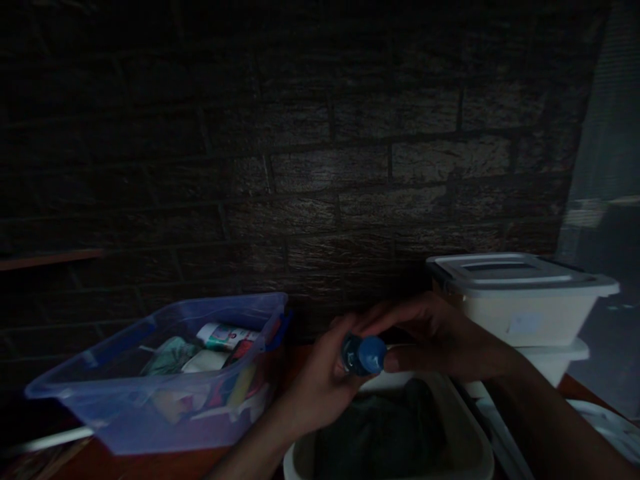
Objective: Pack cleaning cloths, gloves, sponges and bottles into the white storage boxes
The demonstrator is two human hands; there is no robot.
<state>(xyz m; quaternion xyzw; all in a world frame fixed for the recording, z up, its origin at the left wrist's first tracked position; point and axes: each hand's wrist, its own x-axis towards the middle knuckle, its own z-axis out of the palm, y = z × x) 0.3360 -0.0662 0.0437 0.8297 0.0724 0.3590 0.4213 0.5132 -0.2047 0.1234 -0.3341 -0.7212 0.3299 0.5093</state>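
My left hand (pixel 327 373) is wrapped round a small dark bottle (pixel 351 353) with a round blue cap (pixel 373 355). The cap faces me and to the right. From the right, my right hand (pixel 435 340) curves over the bottle, its thumb at the cap's edge and its fingers above the bottle. Most of the bottle's body is hidden in the left hand. Below both hands stands an off-white bin (pixel 477 443) with dark cloth (pixel 380 433) inside.
To the left, a translucent blue-purple tub (pixel 150 413) holds a white bottle (pixel 227 335) and other items. Lidded cream boxes (pixel 523 320) are stacked on the right, with a pale lid (pixel 607 427) in front. A dark brick wall (pixel 320 167) rises behind the table.
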